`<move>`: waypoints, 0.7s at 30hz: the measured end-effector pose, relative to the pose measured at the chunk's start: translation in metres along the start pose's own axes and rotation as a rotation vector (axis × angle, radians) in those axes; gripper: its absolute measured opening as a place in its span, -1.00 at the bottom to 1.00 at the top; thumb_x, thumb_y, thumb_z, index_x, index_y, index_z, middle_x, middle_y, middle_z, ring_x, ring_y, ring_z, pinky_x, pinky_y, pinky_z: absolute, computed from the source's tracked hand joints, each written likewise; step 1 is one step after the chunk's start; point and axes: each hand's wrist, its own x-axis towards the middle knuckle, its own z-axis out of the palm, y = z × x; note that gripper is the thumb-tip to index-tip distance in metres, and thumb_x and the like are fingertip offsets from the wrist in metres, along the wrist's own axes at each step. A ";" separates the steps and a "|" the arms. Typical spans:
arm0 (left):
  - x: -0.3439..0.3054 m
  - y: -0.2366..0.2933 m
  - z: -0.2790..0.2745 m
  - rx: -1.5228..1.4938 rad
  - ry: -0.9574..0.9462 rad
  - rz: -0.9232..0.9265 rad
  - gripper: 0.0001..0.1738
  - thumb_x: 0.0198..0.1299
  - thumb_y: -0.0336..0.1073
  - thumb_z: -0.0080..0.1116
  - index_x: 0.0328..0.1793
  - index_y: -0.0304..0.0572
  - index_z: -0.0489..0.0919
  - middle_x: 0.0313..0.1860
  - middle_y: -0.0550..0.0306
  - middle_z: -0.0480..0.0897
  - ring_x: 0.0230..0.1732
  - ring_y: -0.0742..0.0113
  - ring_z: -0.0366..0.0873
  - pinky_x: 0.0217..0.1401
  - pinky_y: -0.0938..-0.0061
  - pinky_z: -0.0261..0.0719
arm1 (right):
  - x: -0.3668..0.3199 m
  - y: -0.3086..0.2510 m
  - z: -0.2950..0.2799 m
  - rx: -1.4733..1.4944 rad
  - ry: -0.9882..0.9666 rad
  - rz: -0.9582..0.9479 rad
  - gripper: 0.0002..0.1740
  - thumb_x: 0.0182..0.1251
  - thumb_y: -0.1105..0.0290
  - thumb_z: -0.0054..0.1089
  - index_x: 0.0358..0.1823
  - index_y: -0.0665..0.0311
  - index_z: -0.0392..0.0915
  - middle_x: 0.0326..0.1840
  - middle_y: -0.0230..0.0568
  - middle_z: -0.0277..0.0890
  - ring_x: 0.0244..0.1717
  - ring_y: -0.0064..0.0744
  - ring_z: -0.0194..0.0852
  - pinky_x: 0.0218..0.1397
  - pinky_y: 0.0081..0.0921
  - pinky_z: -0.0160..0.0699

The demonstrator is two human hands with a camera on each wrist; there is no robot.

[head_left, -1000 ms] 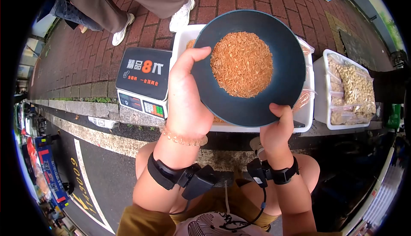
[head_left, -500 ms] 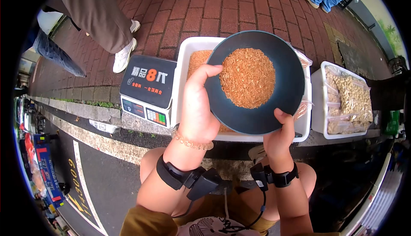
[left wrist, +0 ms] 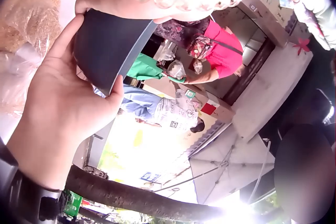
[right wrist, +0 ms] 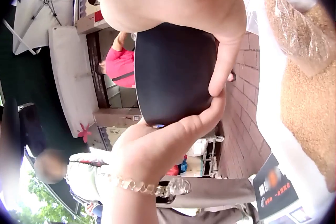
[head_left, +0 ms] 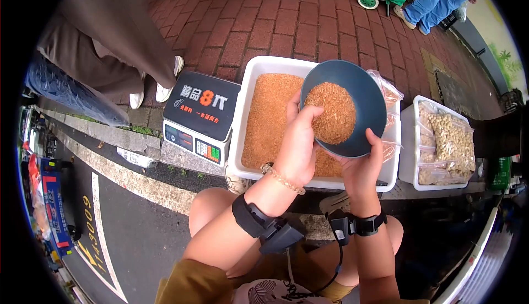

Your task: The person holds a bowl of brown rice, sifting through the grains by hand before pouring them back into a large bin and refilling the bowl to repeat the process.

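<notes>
A dark blue-green bowl (head_left: 361,105) is held tilted over the white tub, with a heap of small orange-brown dried pieces, like tiny dried shrimp (head_left: 333,114), inside it. My left hand (head_left: 297,147), with a bead bracelet, grips the bowl's left side, its thumb over the rim at the heap. On the near right side my right hand (head_left: 363,169) holds the bowl, thumb on the rim. Both wrist views show the bowl's dark outer side (right wrist: 176,74) between the hands. The white tub (head_left: 238,138) below holds more orange-brown pieces (head_left: 273,116).
Left of the tub stands a black-topped scale (head_left: 201,105). Clear bags (head_left: 388,92) lie along the tub's right side. Farther right is a white bin (head_left: 409,144) of bagged pale pieces (head_left: 454,138). A passerby's legs (head_left: 104,56) are close behind the scale, on brick paving (head_left: 248,34).
The bowl has moved lower and away from the camera, tilting more, and uncovers more of the tub. My left thumb has come further over the heap. Passersby have moved.
</notes>
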 end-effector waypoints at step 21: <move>0.005 -0.018 -0.002 -0.109 0.069 0.047 -0.64 0.17 -0.24 -0.01 0.06 -0.22 0.48 0.01 0.15 0.57 0.07 0.25 0.49 0.18 0.31 0.37 | -0.004 0.004 -0.012 -0.193 0.047 -0.180 -0.20 0.18 0.45 -0.14 0.48 0.22 -0.18 0.35 -0.17 0.07 0.35 -0.36 0.01 0.42 -0.37 -0.07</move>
